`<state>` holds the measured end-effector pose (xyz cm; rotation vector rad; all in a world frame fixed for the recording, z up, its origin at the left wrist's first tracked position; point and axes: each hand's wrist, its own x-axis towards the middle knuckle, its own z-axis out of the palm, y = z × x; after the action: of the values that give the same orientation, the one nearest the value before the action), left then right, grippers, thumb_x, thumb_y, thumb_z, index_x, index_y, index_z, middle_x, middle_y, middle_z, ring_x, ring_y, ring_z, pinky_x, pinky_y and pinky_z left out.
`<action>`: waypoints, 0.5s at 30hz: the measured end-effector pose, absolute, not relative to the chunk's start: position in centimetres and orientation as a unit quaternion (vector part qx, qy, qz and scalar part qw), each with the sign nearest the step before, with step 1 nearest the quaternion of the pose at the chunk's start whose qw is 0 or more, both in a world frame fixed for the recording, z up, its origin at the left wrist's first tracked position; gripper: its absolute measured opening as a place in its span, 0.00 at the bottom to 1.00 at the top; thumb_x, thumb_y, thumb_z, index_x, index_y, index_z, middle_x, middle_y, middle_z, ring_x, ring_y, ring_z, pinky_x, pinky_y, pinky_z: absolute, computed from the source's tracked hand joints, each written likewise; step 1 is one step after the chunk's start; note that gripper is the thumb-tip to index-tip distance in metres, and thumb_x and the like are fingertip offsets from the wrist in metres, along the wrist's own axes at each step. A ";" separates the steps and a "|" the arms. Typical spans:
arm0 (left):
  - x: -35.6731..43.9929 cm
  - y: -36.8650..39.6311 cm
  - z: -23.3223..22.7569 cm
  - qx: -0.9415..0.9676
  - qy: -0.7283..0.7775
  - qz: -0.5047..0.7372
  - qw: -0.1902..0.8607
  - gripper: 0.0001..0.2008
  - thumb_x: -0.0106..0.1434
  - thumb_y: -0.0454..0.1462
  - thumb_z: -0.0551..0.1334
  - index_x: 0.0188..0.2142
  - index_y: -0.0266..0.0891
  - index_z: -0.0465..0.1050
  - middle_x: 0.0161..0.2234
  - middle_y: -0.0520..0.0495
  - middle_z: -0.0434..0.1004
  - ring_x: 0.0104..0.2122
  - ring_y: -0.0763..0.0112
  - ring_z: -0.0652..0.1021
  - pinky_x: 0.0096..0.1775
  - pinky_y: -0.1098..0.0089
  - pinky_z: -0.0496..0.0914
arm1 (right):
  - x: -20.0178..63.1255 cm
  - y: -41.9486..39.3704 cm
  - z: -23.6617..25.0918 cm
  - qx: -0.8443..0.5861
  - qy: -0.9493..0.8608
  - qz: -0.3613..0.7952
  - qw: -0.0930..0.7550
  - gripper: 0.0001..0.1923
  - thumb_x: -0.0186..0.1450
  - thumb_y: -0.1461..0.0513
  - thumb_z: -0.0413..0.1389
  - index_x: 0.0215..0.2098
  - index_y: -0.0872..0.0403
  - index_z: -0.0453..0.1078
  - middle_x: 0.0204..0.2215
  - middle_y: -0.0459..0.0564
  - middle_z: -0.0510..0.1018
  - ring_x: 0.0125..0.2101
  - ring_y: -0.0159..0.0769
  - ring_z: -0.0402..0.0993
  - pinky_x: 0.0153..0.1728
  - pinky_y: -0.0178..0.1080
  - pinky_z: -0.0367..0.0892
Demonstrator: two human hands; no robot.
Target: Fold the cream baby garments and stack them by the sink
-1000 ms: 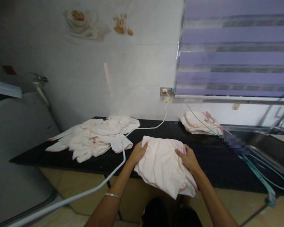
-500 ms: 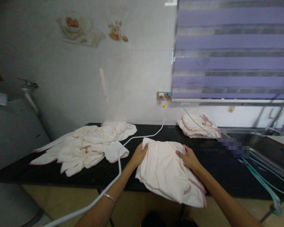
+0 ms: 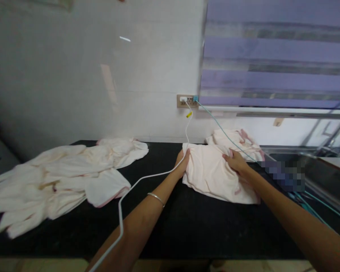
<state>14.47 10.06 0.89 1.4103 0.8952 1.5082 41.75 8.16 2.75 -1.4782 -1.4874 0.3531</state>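
Observation:
A folded cream cloth garment with pink edging (image 3: 212, 175) is held between my two hands, low over the black counter. My left hand (image 3: 183, 162) grips its left edge, fingers mostly hidden by the cloth. At its upper right, my right hand (image 3: 236, 163) pinches the fabric, thumb on top. Just behind it lies a folded stack of similar cloth (image 3: 232, 139), partly covered by the held piece. A loose heap of the same cream garments (image 3: 65, 173) spreads over the left of the counter.
A white cable (image 3: 147, 176) runs from the wall socket (image 3: 187, 101) across my left forearm. A teal cord (image 3: 222, 130) stretches from the socket to a blurred item on the right. A steel sink (image 3: 325, 181) is set into the black counter (image 3: 170, 234) at right.
Both hands have carried the folded garment forward and to the right, from the counter's front edge toward the folded stack. My view has moved closer to the counter.

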 end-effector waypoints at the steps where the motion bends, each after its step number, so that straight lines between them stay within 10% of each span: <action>1: 15.3 11.1 0.7 0.557 0.355 0.614 0.432 0.27 0.67 0.55 0.62 0.52 0.36 0.76 0.54 0.36 0.79 0.56 0.54 0.77 0.59 0.58 0.68 | 42.4 9.0 3.1 -0.603 -0.623 0.133 0.481 0.22 0.61 0.58 0.58 0.52 0.57 0.76 0.49 0.57 0.82 0.50 0.47 0.77 0.57 0.51 0.68; 7: 20.6 17.5 1.4 0.511 0.314 0.633 0.489 0.27 0.65 0.55 0.65 0.51 0.35 0.74 0.55 0.35 0.79 0.55 0.57 0.78 0.57 0.61 0.71 | 46.4 14.2 5.6 -0.608 -0.599 -0.008 0.520 0.30 0.63 0.57 0.54 0.61 0.60 0.67 0.59 0.63 0.72 0.62 0.50 0.65 0.65 0.51 0.57; 15: 29.8 26.0 5.6 0.462 0.231 0.618 0.593 0.20 0.69 0.45 0.64 0.52 0.32 0.70 0.48 0.32 0.81 0.46 0.61 0.82 0.53 0.60 0.74 | 53.0 20.4 10.2 -0.706 -0.490 -0.052 0.508 0.33 0.59 0.56 0.58 0.62 0.55 0.63 0.43 0.58 0.78 0.38 0.45 0.73 0.43 0.44 0.69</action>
<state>29.76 25.99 5.56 1.0752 0.5362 1.4357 53.05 20.42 10.21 -1.7023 -1.1805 -0.1251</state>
